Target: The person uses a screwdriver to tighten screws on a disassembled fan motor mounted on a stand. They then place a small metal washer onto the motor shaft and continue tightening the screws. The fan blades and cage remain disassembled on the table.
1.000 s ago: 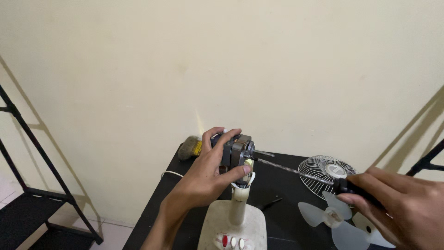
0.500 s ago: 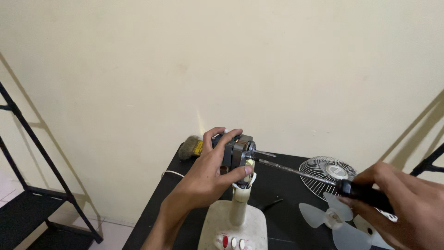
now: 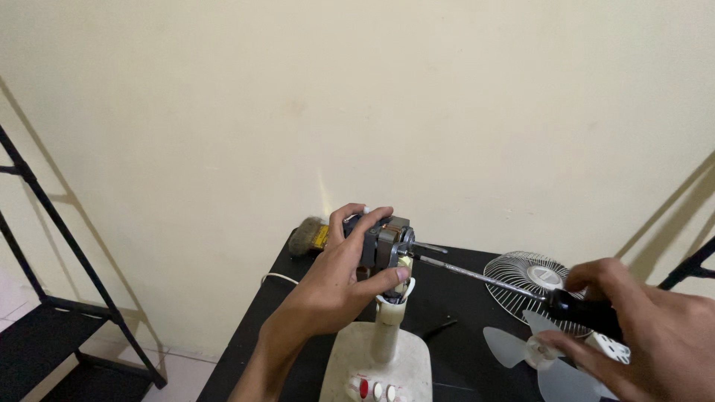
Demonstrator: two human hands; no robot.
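My left hand [image 3: 339, 279] grips a grey fan motor [image 3: 384, 240] that sits on top of a cream fan stand [image 3: 387, 335], with its shaft pointing right. My right hand [image 3: 644, 335] holds a long screwdriver [image 3: 491, 281] by its black handle. The metal blade runs left across the table and its tip meets the motor just under the shaft. The stand's base with red and white buttons [image 3: 372, 390] is at the bottom edge.
A black table [image 3: 298, 294] carries a round wire fan grille [image 3: 532, 277], a translucent fan blade [image 3: 521, 350], a brush with a yellow band [image 3: 309, 237] at the back and a small dark tool [image 3: 439, 327]. A black metal rack [image 3: 45, 298] stands at left.
My right hand has shifted slightly lower and to the right with the screwdriver; its tip stays at the motor. The left hand keeps its grip.
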